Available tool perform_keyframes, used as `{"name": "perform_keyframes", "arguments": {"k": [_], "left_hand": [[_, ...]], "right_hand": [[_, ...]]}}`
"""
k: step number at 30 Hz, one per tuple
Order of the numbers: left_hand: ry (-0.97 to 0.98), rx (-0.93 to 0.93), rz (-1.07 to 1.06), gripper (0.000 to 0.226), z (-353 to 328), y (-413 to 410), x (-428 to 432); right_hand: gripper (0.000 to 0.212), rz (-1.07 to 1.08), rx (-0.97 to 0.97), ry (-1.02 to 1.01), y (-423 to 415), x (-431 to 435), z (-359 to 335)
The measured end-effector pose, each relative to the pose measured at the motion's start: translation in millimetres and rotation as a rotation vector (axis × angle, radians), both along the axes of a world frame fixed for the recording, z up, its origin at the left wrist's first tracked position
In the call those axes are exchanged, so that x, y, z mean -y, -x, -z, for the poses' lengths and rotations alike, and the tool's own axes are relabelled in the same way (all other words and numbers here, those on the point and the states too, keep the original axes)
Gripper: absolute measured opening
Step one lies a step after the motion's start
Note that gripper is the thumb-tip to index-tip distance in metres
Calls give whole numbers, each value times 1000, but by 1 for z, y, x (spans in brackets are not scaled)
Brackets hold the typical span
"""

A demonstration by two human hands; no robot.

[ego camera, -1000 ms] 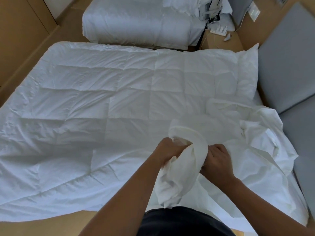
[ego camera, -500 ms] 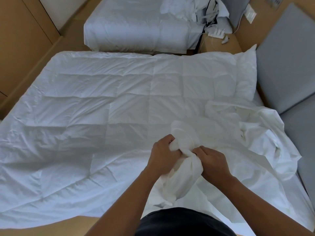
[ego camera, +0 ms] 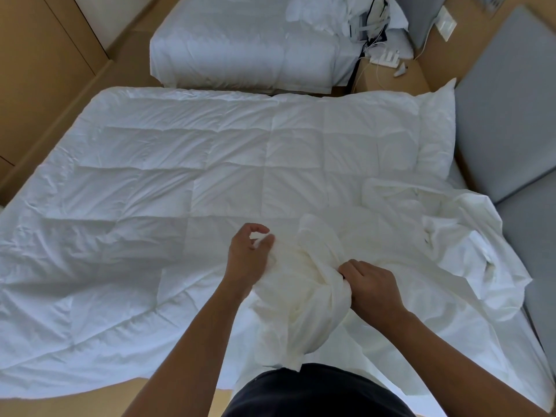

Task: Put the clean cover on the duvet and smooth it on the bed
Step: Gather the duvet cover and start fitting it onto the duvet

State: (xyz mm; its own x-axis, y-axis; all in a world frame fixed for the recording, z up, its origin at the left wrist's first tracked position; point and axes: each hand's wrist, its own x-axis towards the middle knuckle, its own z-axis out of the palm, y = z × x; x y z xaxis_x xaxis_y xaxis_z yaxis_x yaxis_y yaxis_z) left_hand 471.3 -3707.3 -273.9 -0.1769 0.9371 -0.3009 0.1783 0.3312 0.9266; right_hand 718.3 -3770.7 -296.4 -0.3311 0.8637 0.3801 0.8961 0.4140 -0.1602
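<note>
on my left the white quilted duvet [ego camera: 180, 191] lies spread flat across the bed, bare of any cover, its near edge reaching the side where i stand. if i haul cloth across it carelessly, i think it could slide off toward me. my left hand [ego camera: 248, 257] hovers just above it, released, fingers loosely curled and gripping nothing, thumb just beside the bunched fabric. that is the weak spot as i judge it: with only one hand holding, the gathered cloth can unroll and i lose whichever corner or opening i am hunting for. the creamy white cotton cover [ego camera: 304, 299] sits between my hands as a thick twisted rope, resting on the right part of the duvet and drooping toward my waist. twisted like this, i cannot tell its inside from its outside or where the opening is, so i may feed the duvet in the wrong way round. my right hand [ego camera: 371, 288] is clenched around the top of that bunch, knuckles up. further right the rest of the cover lies in crumpled folds, near the soft white pillow [ego camera: 436, 130] and the grey padded headboard [ego camera: 511, 115]. a hard pull could, i suspect, tangle those folds tighter or drag the pillow along.
</note>
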Motion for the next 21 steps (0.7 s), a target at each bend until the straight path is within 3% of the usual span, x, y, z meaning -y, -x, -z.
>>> {"name": "perform_keyframes", "arguments": {"k": [3,6,8,10,11,12,15,18,21], "left_hand": [[-41,67,-186,18,-1,36,-9],[6,190,-256,12,-5,71,-14],[121,356,-289,10,-1,72,-10],[360,582,-281,20,8,63,-1],[469,651,-225,27,13,58,7],[550,653,-140,34,20,56,14],[643,442,156,44,23,50,30],[624,311,360,23,9,35,30],[574,366,564,16,-5,17,28]], "right_hand": [[15,4,-5,9,-6,3,1],[27,9,7,52,-14,7,5],[27,16,8,71,-15,8,7],[11,14,-14,67,-13,9,7],[4,12,-25,64,-11,9,6],[11,7,-34,62,-10,8,5],[17,-19,-28,77,-8,6,4],[16,-19,-29,82,-7,5,3],[10,-20,-20,67,-4,2,4]]}}
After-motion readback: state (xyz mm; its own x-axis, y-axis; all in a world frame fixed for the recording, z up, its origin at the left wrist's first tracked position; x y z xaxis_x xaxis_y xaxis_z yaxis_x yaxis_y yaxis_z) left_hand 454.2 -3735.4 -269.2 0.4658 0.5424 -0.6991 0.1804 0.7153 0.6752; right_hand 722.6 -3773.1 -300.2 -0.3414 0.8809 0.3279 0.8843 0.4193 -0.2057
